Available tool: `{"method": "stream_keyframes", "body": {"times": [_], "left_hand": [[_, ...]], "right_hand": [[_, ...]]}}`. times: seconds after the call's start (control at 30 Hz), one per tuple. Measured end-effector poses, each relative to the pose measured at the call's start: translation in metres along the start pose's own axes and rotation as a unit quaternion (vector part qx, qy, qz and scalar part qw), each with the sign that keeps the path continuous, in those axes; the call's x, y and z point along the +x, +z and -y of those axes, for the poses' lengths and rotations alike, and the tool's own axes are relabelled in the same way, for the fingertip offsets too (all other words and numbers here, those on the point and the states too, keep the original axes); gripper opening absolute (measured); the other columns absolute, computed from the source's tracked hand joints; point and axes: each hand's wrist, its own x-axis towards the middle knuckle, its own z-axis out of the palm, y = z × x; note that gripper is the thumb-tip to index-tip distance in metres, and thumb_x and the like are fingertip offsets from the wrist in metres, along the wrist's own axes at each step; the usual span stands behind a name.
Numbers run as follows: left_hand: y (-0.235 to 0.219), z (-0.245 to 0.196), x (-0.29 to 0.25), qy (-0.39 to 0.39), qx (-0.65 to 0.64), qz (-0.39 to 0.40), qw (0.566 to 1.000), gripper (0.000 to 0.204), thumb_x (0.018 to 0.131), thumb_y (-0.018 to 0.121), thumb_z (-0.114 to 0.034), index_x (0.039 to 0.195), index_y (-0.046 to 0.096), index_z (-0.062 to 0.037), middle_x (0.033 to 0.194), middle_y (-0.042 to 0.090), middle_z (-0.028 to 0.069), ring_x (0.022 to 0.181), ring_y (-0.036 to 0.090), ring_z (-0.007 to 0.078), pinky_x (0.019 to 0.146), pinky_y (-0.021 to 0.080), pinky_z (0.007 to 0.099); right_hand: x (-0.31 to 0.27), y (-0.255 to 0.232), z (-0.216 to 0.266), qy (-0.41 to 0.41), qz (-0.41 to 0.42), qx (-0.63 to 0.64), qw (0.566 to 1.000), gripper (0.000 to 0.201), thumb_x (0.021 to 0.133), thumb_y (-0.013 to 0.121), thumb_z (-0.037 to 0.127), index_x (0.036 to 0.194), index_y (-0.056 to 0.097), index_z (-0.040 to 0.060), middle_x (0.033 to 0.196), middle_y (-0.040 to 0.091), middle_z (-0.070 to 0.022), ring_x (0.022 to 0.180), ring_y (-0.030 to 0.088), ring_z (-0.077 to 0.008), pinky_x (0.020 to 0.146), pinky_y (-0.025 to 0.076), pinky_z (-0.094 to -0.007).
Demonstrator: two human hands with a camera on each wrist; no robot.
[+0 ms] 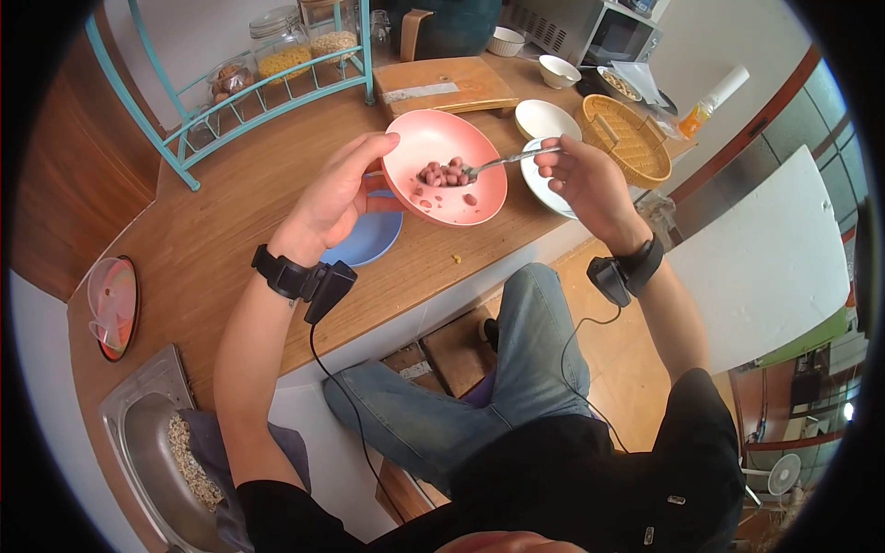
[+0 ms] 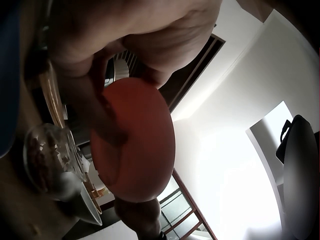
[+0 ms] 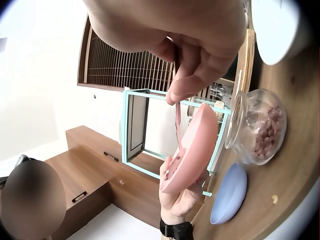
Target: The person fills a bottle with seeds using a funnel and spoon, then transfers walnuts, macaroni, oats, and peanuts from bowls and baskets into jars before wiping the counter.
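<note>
My left hand (image 1: 334, 192) holds a pink bowl (image 1: 444, 134) by its rim, thumb on the near edge and fingers underneath. The bowl is tilted above the counter, with small reddish-brown nuts or beans (image 1: 444, 173) and loose bits of skin in it. My right hand (image 1: 587, 180) pinches a metal spoon (image 1: 516, 157) by its handle, and the spoon's head is in among the pieces. Below the bowl, the right wrist view shows a glass jar (image 3: 245, 132) with more of these pieces; the bowl hides it in the head view. A blue bowl (image 1: 371, 241) stands on the counter nearby.
A white plate (image 1: 544, 184), a white bowl (image 1: 546, 120) and a wicker basket (image 1: 636, 152) are at the right. Behind are a wooden board (image 1: 447, 83) and a turquoise rack (image 1: 267, 83) with jars. A sink (image 1: 138, 405) is at the lower left.
</note>
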Motion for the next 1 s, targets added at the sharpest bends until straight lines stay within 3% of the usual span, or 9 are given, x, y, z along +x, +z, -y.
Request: {"method": "stream_keyframes", "body": {"times": [0.17, 0.27, 0.47, 0.6, 0.67, 0.8, 1.0], "left_hand": [[-0.010, 0.005, 0.007, 0.008, -0.007, -0.050, 0.999, 0.050, 0.091, 0.058, -0.046, 0.122, 0.057, -0.0079, 0.113, 0.061, 0.0078, 0.105, 0.059, 0.0169, 0.089, 0.049, 0.0385], [-0.011, 0.001, 0.007, 0.036, -0.020, -0.108, 0.993, 0.041, 0.090, 0.059, -0.043, 0.114, 0.056, -0.0093, 0.106, 0.059, 0.0056, 0.099, 0.059, 0.0176, 0.088, 0.049, 0.0414], [-0.019, 0.003, 0.009, 0.064, -0.016, -0.166, 0.984, 0.044, 0.092, 0.056, -0.039, 0.120, 0.050, -0.0064, 0.111, 0.057, 0.0081, 0.101, 0.060, 0.0208, 0.094, 0.045, 0.0456], [-0.017, 0.003, 0.008, 0.065, -0.010, -0.155, 0.986, 0.042, 0.093, 0.058, -0.036, 0.121, 0.051, -0.0061, 0.111, 0.058, 0.0074, 0.101, 0.060, 0.0193, 0.092, 0.047, 0.0432], [-0.013, 0.002, 0.007, 0.069, -0.006, -0.142, 0.987, 0.039, 0.093, 0.059, -0.035, 0.121, 0.054, -0.0073, 0.110, 0.059, 0.0058, 0.101, 0.059, 0.0172, 0.091, 0.048, 0.0397], [-0.010, 0.004, 0.008, 0.085, -0.019, -0.103, 0.991, 0.044, 0.093, 0.061, -0.032, 0.127, 0.050, -0.0058, 0.115, 0.058, 0.0072, 0.104, 0.059, 0.0177, 0.091, 0.049, 0.0412], [-0.005, 0.004, 0.008, 0.099, -0.023, -0.052, 0.993, 0.060, 0.089, 0.070, -0.029, 0.135, 0.041, -0.0016, 0.120, 0.056, 0.0102, 0.111, 0.057, 0.0197, 0.091, 0.052, 0.0421]], "right_hand": [[0.002, -0.009, 0.013, -0.059, -0.026, -0.020, 0.998, 0.029, 0.103, 0.041, 0.023, 0.110, 0.057, -0.0003, 0.097, 0.070, -0.0106, 0.087, 0.064, -0.0148, 0.076, 0.049, -0.0276], [0.002, -0.018, 0.019, -0.085, -0.056, -0.045, 0.994, 0.030, 0.104, 0.040, 0.023, 0.112, 0.057, -0.0003, 0.098, 0.070, -0.0108, 0.087, 0.064, -0.0153, 0.075, 0.049, -0.0276], [0.001, -0.020, 0.014, -0.129, -0.101, -0.151, 0.975, 0.034, 0.105, 0.041, 0.027, 0.112, 0.058, -0.0011, 0.099, 0.070, -0.0124, 0.090, 0.064, -0.0148, 0.072, 0.050, -0.0263], [-0.004, -0.016, 0.007, -0.189, -0.026, -0.296, 0.936, 0.038, 0.106, 0.040, 0.028, 0.116, 0.058, -0.0035, 0.101, 0.070, -0.0126, 0.091, 0.063, -0.0139, 0.072, 0.051, -0.0266], [-0.011, -0.010, 0.007, -0.233, -0.024, -0.312, 0.921, 0.037, 0.105, 0.041, 0.026, 0.117, 0.058, -0.0039, 0.102, 0.070, -0.0128, 0.092, 0.064, -0.0139, 0.073, 0.051, -0.0266], [-0.022, 0.009, 0.002, -0.322, 0.001, -0.293, 0.900, 0.031, 0.105, 0.042, 0.019, 0.118, 0.059, -0.0038, 0.104, 0.070, -0.0125, 0.092, 0.064, -0.0143, 0.074, 0.052, -0.0266], [-0.034, 0.031, -0.003, -0.321, 0.081, -0.377, 0.865, 0.024, 0.102, 0.045, 0.009, 0.114, 0.062, -0.0020, 0.102, 0.070, -0.0116, 0.087, 0.066, -0.0169, 0.070, 0.054, -0.0276]]}}
